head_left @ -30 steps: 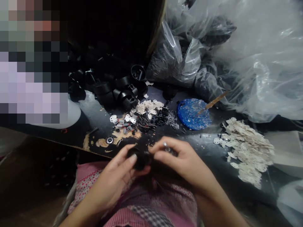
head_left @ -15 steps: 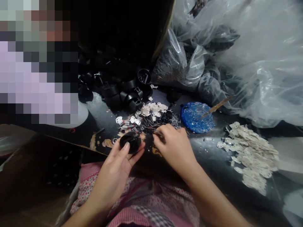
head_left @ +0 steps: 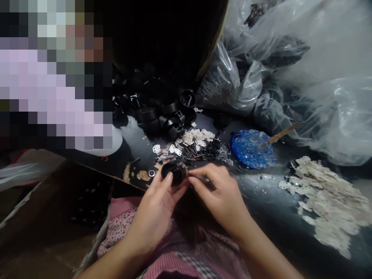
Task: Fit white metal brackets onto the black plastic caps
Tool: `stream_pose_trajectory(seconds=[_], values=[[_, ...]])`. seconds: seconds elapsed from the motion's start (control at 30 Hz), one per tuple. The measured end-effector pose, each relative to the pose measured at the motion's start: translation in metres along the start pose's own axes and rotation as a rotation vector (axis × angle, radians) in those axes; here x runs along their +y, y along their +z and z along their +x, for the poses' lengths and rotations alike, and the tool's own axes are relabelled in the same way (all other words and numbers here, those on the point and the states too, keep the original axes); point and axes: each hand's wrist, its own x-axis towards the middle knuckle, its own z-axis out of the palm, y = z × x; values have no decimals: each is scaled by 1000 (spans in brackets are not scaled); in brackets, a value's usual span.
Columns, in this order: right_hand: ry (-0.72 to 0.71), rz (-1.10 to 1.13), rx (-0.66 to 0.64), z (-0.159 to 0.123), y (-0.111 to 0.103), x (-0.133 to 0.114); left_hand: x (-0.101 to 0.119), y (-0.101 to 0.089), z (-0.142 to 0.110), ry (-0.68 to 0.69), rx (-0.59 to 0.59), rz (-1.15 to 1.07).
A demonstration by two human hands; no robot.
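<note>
My left hand [head_left: 164,197] grips a round black plastic cup-shaped housing [head_left: 173,174], thumb over its rim and fingers beneath. My right hand [head_left: 216,186] is closed, its thumb and forefinger pinched at the housing's right edge. Something small and dark shows under the curled fingers, but its kind cannot be made out. Just beyond the hands lie small springs [head_left: 192,152], grey cylindrical pieces with reddish bands [head_left: 167,157] and a heap of pale flat plates with holes [head_left: 199,137]. A small ring-shaped part [head_left: 151,173] lies left of the housing.
More black housings [head_left: 148,115] are piled behind the small parts. To the right stand a blue lid [head_left: 251,149] with a stick [head_left: 281,134] on it and a larger heap of pale plates [head_left: 328,201]. Clear plastic bags [head_left: 290,89] fill the back right. A pixelated area covers the upper left.
My right hand has come from the small-parts pile to the right edge of the black housing. My left hand still holds the housing. The whole view has shifted slightly.
</note>
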Motion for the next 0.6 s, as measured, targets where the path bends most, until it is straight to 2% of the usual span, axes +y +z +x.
stream_pose_trajectory(seconds=[0.13, 0.23, 0.37, 0.5, 0.6], values=[[-45, 96, 64, -6, 1, -2, 1, 1, -3, -10, -12, -29], [-93, 142, 52, -6, 2, -2, 3, 1, -4, -39, -3, -50], [-48, 239, 54, -6, 6, -2, 2, 3, -3, -69, 22, -96], [-46, 147, 186, -9, 12, -3, -1, 2, -4, -8, -5, -88], [-69, 101, 196, -10, 10, -6, -2, -1, -5, 18, -17, -33]])
